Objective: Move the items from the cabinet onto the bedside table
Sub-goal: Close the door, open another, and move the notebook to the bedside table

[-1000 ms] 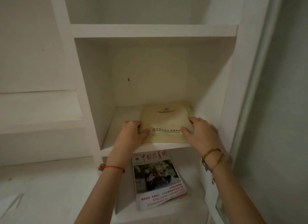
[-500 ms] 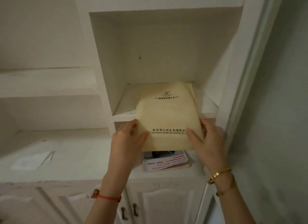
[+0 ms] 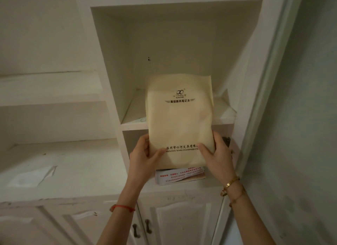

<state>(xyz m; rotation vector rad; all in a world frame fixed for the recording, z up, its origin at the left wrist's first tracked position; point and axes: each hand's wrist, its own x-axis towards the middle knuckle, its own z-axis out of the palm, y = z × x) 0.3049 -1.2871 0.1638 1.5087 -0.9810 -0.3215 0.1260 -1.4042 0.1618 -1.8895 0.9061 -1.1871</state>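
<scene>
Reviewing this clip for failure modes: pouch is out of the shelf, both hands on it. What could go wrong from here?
1. Both hands, left hand and right hand, grip only the lower end of the cream pouch; the unsupported top may flop or the contents shift.
2. The pouch's bottom edge hangs just above the magazine on the lower shelf, so lowering it could drag that out.
3. The magazine may get forgotten; it is mostly hidden.

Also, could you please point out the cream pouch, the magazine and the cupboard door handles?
cream pouch [image 3: 179, 120], head view, middle of its front.
magazine [image 3: 179, 176], head view, visible lower edge.
cupboard door handles [image 3: 148, 226], head view, right handle.
</scene>
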